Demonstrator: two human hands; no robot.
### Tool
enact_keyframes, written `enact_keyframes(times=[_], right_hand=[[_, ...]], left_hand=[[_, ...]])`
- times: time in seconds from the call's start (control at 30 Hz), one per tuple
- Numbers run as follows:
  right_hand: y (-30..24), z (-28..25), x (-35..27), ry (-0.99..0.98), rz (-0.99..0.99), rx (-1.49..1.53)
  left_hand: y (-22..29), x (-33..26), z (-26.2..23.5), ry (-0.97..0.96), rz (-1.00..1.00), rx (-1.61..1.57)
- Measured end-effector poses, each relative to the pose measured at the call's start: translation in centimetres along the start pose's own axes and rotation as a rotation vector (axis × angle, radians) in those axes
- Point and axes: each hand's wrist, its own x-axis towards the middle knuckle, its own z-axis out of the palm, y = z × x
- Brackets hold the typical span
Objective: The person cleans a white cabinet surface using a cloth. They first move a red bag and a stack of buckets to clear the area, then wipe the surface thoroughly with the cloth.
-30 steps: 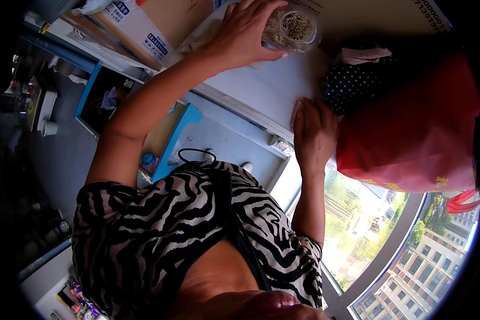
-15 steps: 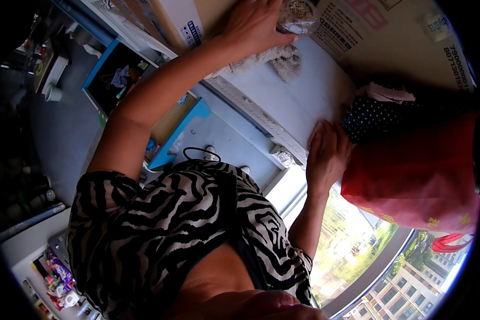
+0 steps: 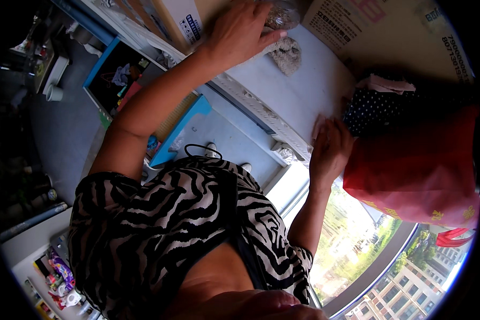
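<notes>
At the top, my left hand [image 3: 241,33] is closed around the side of a clear container [image 3: 282,16] with brownish dry bits inside; its thumb is stretched along the near side, and the other fingertips are partly hidden. Just beneath the container, a crumpled grey-beige cloth [image 3: 287,56] lies on the white ledge [image 3: 314,74]. My right hand [image 3: 332,152] rests on the ledge's right part, fingers bent. A small pinkish piece [image 3: 318,127] shows by its fingertips, too little visible to name. Right beside this hand are a dark polka-dot fabric [image 3: 365,112] and a red bag [image 3: 410,165].
Cardboard boxes stand at the upper left [image 3: 176,21] and upper right [image 3: 378,42] of the ledge. Lower down is an open blue-edged drawer [image 3: 178,133]. A window [image 3: 346,240] lies below the red bag. Household items fill a white container [image 3: 58,277] at lower left.
My left hand and the clear container have shifted left together, and the container looks tilted. My right hand has moved slightly, with more of the pinkish piece showing at its fingertips.
</notes>
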Motion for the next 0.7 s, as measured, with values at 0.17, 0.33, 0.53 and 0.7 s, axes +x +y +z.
enact_keyframes(times=[0.17, 0.33, 0.53, 0.7], right_hand=[[0.9, -1.3, -0.8, 0.028, 0.023, 0.112], [1.6, -1.7, -2.3, 0.174, 0.080, 0.027], [2.3, -0.8, -2.5, 0.233, -0.017, -0.010], [2.3, -0.6, -2.2, 0.224, 0.049, -0.024]], left_hand=[[-0.7, -4.0, 1.0, 0.019, 0.470, 0.106], [1.8, -3.2, 4.3, 0.173, 0.347, 0.113], [8.9, -1.4, 7.3, 0.002, 0.346, 0.259], [11.1, -2.0, 7.4, -0.021, 0.401, 0.354]])
